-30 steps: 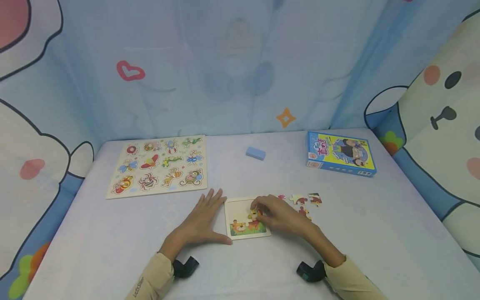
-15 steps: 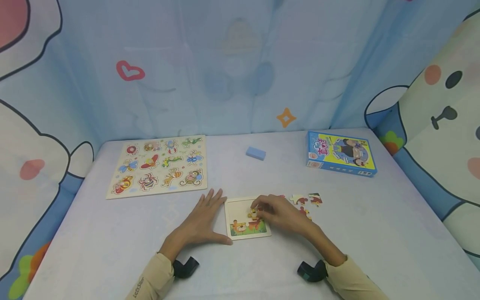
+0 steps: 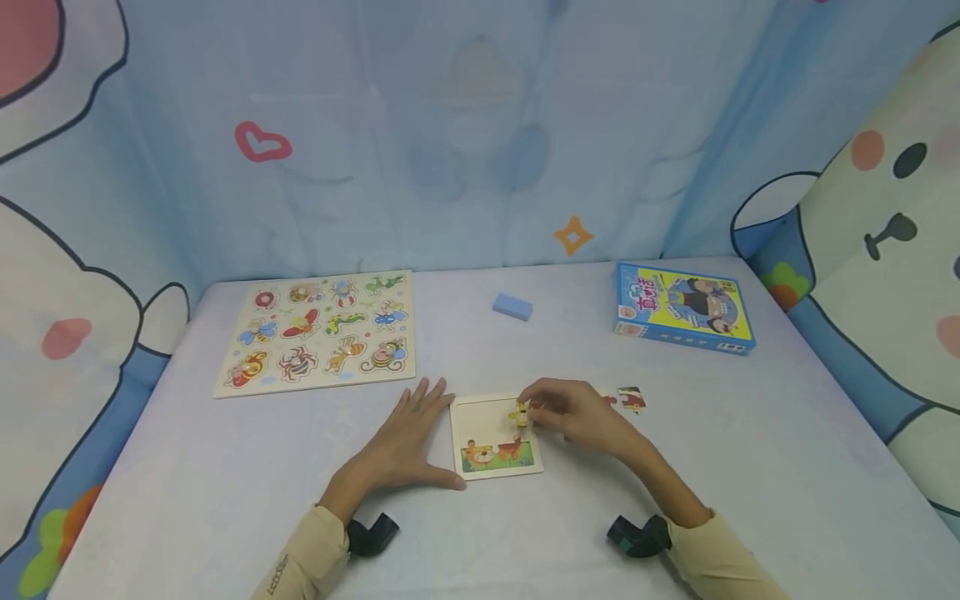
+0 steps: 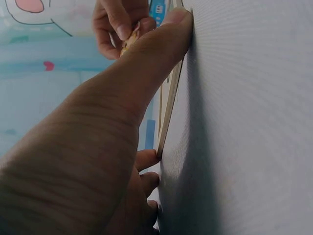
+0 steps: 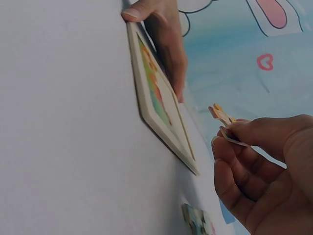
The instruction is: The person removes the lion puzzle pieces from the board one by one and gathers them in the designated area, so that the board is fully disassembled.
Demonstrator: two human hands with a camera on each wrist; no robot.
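Puzzle piece (image 5: 223, 115); right wrist view: points upper left; long axis unclear

In the right hand (image 3: 577, 417) we see a puzzle piece (image 5: 222, 115) with a printed face and a pale, wood-like edge. Just below that grip, the tray (image 3: 483, 421) looks to us like light wood, smooth and matt. Well beyond the grip, we find a box (image 3: 684, 308) resembling smooth printed card. Beneath the grip we have white cloth (image 3: 465, 546), matt and finely textured; farthest behind it, a softly creased fabric curtain (image 3: 450, 225).
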